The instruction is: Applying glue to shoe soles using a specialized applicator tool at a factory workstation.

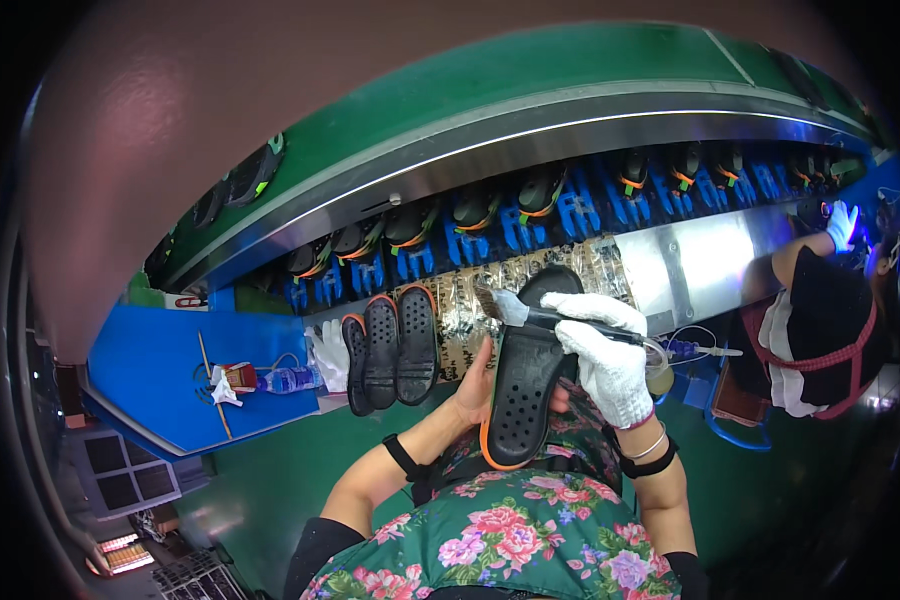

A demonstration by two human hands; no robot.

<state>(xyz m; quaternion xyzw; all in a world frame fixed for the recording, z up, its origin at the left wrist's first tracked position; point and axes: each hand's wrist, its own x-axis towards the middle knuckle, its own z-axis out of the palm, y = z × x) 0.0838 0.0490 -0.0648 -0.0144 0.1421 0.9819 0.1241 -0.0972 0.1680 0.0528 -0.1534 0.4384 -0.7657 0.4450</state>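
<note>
Left hand, bare: cupped under a black perforated sole, thumb on its left edge, fingertips showing at right. I have the sole mid-scene, orange-edged end nearest the floral apron. Right hand, white-gloved: closed round a brush, bristles pointing left. From this far off I can't tell brush-to-sole contact. Left: three similar soles, loose white glove just beside.

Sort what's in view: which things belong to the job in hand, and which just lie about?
In use:
- black sole, in left hand
- brush, in gloved right hand
- likely three similar soles

Apparently lying about:
- unworn white glove
- plastic bottle
- thin stick
</note>
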